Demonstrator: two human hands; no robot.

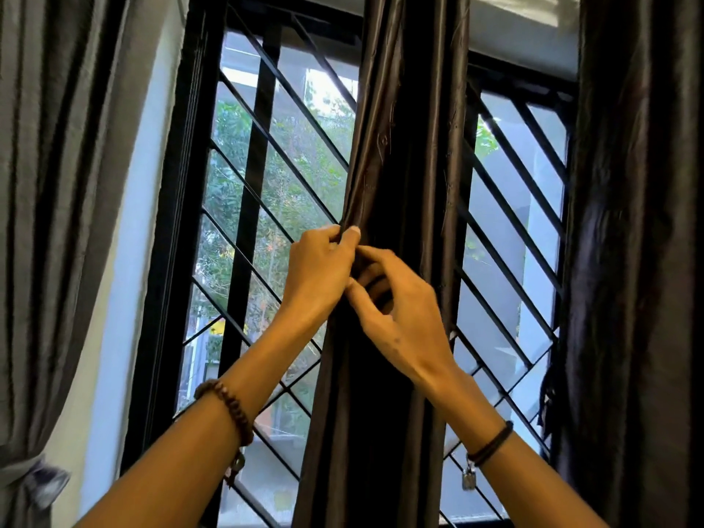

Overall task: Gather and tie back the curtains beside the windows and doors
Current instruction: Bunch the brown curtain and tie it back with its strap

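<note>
A dark brown curtain (407, 120) hangs gathered in a narrow column down the middle of the window (263, 192). My left hand (318, 272) grips its left edge at mid height, thumb on the front of the folds. Right beside it, my right hand (396, 306) pinches the curtain's folds with curled fingers. The two hands touch each other on the fabric. A beaded bracelet sits on my left wrist and a dark band on my right wrist.
A grey curtain (57, 222) hangs at the far left, tied back low down with a band (42, 482). Another dark curtain (640, 261) covers the right edge. The window has a black frame and diagonal black bars (510, 238).
</note>
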